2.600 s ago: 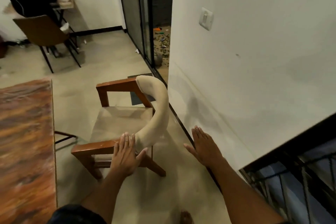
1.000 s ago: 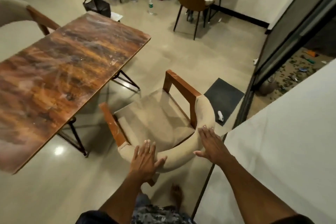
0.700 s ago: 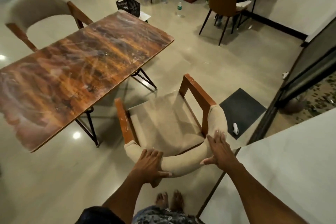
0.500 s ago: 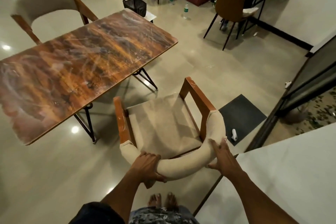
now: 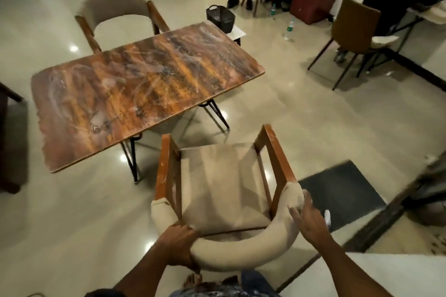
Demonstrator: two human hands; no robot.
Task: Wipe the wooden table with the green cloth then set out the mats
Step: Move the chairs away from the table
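The left grip [image 5: 179,246] was curled round the padded back of the chair [image 5: 222,190] at its left end, fingers wrapped under the cushion roll. The right grip [image 5: 307,220] lay on the back's right end with fingers fairly straight, pressing the padding rather than clasping it. The chair faced the desk [image 5: 144,89], standing just off its near edge on the floor [image 5: 313,123]. The desk's wooden top showed pale smears. Beyond it stood a second chair [image 5: 115,9], and a dark mat [image 5: 342,190] lay on the floor to the right.
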